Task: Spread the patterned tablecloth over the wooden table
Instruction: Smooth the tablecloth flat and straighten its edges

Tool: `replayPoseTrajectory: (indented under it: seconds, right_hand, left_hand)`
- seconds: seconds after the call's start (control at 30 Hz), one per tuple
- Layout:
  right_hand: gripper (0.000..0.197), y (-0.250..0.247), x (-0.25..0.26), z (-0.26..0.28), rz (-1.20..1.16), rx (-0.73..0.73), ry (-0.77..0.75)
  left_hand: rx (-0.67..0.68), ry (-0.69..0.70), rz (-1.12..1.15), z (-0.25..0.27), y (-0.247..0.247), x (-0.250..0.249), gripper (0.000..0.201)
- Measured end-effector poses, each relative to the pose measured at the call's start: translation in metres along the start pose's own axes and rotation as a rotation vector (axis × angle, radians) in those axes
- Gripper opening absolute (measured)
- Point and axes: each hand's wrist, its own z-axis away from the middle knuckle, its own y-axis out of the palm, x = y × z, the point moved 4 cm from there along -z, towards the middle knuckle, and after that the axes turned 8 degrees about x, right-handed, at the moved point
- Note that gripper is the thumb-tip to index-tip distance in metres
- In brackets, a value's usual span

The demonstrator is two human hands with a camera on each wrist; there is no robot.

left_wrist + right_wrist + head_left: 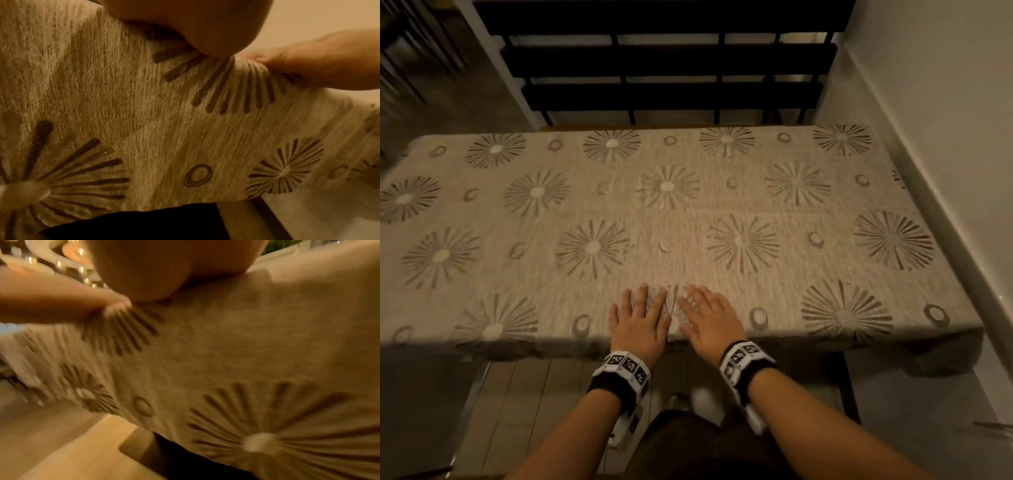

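Note:
A beige tablecloth (pixel 688 212) with dark starburst and ring patterns lies flat over the whole table top and hangs over its near edge. My left hand (pixel 640 318) and right hand (pixel 709 318) rest side by side, palms down with fingers straight, on the cloth at the middle of the near edge. In the left wrist view the tablecloth (pixel 144 129) fills the frame, with the heel of my left hand (pixel 205 24) on it and my right hand (pixel 320 65) pressing a small ripple. The right wrist view is blurred; the cloth (pixel 236 353) sits under my right hand (pixel 164 269). The wooden top is hidden.
A black slatted bench or chair back (pixel 671 68) stands behind the table's far edge. A pale wall (pixel 945 102) runs close along the right side. Tiled floor (pixel 534 394) and my dark-clothed legs (pixel 688 445) show below the near edge.

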Motion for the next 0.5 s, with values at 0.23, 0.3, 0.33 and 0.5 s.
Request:
replayPoseTrajectory:
  seconds: [0.23, 0.3, 0.33, 0.5]
  right_hand:
    - [0.058, 0.001, -0.179, 0.076, -0.029, -0.137, 0.368]
    - [0.062, -0.004, -0.231, 0.110, -0.038, -0.150, 0.494]
    - [0.065, -0.006, -0.250, 0.122, -0.031, -0.146, 0.545]
    - [0.066, -0.014, -0.259, 0.112, -0.009, -0.125, 0.394]
  left_hand:
    - [0.017, -0.041, -0.027, -0.003, 0.002, -0.002, 0.069]
    - [0.004, -0.042, -0.014, -0.004, -0.006, -0.023, 0.069]
    - [-0.012, 0.013, -0.035, -0.007, -0.010, -0.046, 0.068]
    - [0.027, 0.409, -0.045, -0.029, 0.003, -0.203, 0.067]
